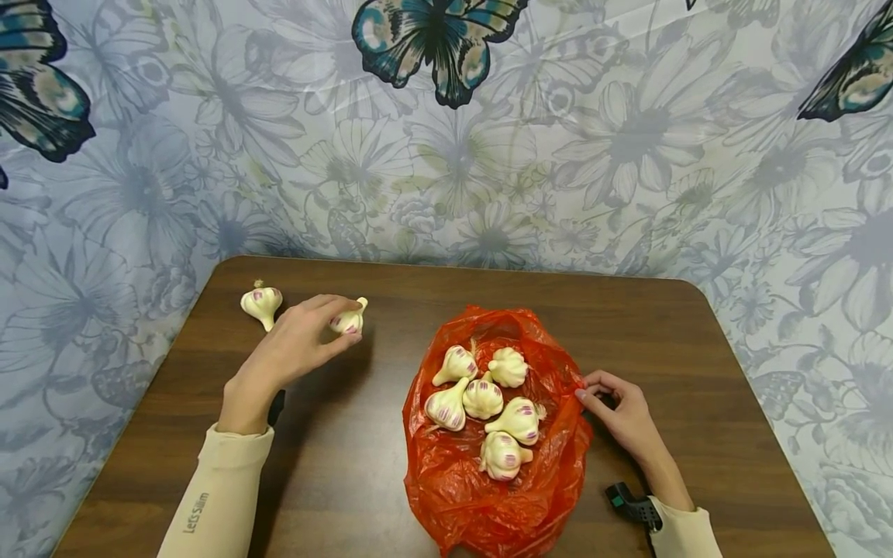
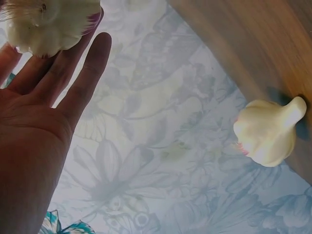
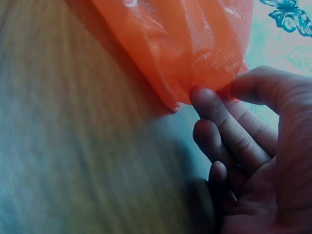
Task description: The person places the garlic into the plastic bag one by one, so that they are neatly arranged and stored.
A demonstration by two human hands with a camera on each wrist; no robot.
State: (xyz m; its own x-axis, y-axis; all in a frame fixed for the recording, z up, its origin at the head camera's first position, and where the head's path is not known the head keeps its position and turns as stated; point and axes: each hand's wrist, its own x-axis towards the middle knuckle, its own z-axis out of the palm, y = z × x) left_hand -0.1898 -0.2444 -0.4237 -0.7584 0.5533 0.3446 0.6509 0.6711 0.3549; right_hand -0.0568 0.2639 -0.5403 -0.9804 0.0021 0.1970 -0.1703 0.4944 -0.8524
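Observation:
My left hand (image 1: 293,341) grips a garlic bulb (image 1: 349,319) between thumb and fingers above the left part of the table. In the left wrist view that garlic bulb (image 2: 51,27) shows its root end against the fingers. Another garlic bulb (image 1: 261,302) lies on the table just left of that hand. My right hand (image 1: 624,411) pinches the right edge of a red plastic bag (image 1: 446,480) between thumb and index finger. In the right wrist view the bag's edge (image 3: 195,58) is gathered at the fingertips. Several garlic bulbs (image 1: 483,399) sit on the spread bag.
The brown wooden table (image 1: 698,372) has rounded far corners. Behind it hangs a pale backdrop (image 1: 453,170) with flowers and butterflies. A black strap with a small device (image 1: 631,504) is on the right wrist.

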